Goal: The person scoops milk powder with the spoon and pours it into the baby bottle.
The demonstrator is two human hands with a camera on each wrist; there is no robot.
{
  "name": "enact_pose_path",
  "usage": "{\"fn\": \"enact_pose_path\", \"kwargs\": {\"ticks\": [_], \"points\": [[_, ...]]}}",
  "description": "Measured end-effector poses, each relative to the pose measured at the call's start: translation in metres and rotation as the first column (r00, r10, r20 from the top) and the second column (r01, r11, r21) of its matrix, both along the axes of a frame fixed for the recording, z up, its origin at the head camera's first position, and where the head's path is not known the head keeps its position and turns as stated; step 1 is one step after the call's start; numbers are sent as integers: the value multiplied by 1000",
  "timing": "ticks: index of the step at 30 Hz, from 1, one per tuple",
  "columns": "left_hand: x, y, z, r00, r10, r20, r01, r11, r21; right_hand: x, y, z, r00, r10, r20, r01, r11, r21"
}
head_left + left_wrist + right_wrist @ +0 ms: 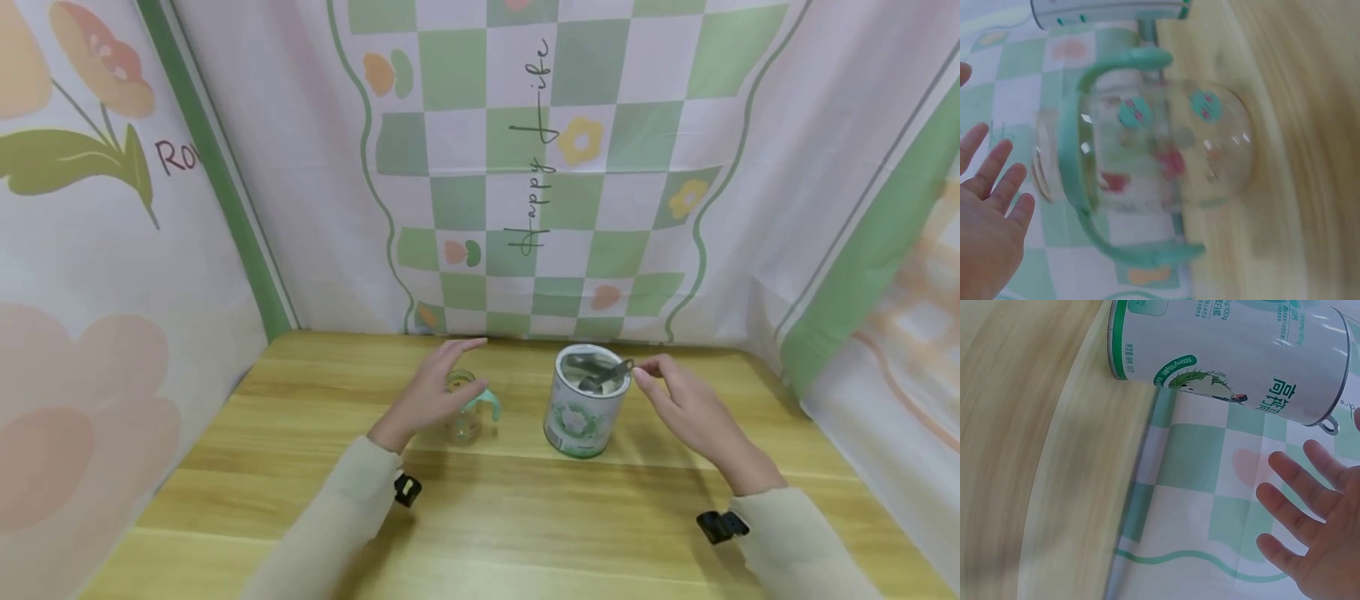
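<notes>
A clear baby bottle (463,427) with turquoise handles (1071,150) and small printed pictures stands on the table, with no lid on its neck. My left hand (431,390) is beside it, fingers extended and apart from the bottle in the left wrist view; in the head view it hides part of the bottle. To the right is a white and green milk powder can (581,427), open at the top. A grey metal spoon (611,373) leans in it, its ringed end over the rim. My right hand (686,408) has thumb and forefinger close by that ring, the other fingers loosely spread.
The wooden table (480,533) ends at the back against a checkered green and white curtain (517,200). Printed fabric hangs on the left and right sides too. A black wrist device (407,489) sits at the left sleeve, and another (722,527) at the right.
</notes>
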State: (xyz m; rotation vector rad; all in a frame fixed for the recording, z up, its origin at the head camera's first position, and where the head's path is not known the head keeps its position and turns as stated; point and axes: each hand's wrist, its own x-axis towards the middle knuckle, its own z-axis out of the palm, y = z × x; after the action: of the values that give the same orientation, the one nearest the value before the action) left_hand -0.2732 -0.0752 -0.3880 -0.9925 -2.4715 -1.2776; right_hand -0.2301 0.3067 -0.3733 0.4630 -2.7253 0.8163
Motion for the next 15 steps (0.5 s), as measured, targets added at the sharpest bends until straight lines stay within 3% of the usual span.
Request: {"fn": "enact_pose_path", "kwargs": {"ticks": [9, 15], "points": [[10, 32, 10, 999, -38, -28, 37, 999, -22, -6, -4, 1, 999, -5, -49, 5, 1000, 4], [13, 54, 6, 998, -63, 10, 64, 997, -38, -9, -4, 2, 998, -15, -56, 16, 1000, 6]]}}
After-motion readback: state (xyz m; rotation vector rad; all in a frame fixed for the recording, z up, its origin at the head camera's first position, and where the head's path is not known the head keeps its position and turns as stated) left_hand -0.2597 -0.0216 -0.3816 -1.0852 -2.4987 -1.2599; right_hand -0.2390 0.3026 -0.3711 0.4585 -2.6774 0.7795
